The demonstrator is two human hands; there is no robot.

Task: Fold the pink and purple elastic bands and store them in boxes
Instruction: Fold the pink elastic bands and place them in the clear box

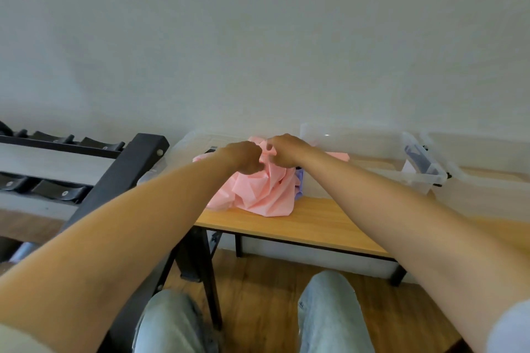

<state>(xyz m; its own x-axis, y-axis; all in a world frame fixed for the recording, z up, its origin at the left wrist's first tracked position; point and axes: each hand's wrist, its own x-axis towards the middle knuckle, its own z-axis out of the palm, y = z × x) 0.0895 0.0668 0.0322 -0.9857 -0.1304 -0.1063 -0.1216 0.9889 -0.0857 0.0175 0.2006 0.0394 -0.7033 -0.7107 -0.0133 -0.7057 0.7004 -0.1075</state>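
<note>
Table: one long wooden-top table (324, 218) with black metal legs, against the wall.
Rack: one black metal dumbbell rack (114, 178), left of table.
Boxes: three clear plastic storage boxes (358, 149) along table's back.
Pink band: one crumpled pink elastic band (263, 192), heaped on table, top lifted.
Purple band: one purple elastic band (300, 180), mostly hidden behind pink.
Left hand (246, 159): fingers curled, gripping pink band.
Right hand (284, 150): fingers pinching pink band.

Pink band (258, 192) is gripped at its top by left hand (246, 159) and right hand (282, 152), bunched on tabletop (315, 223); purple band (299, 180) just behind.
</note>
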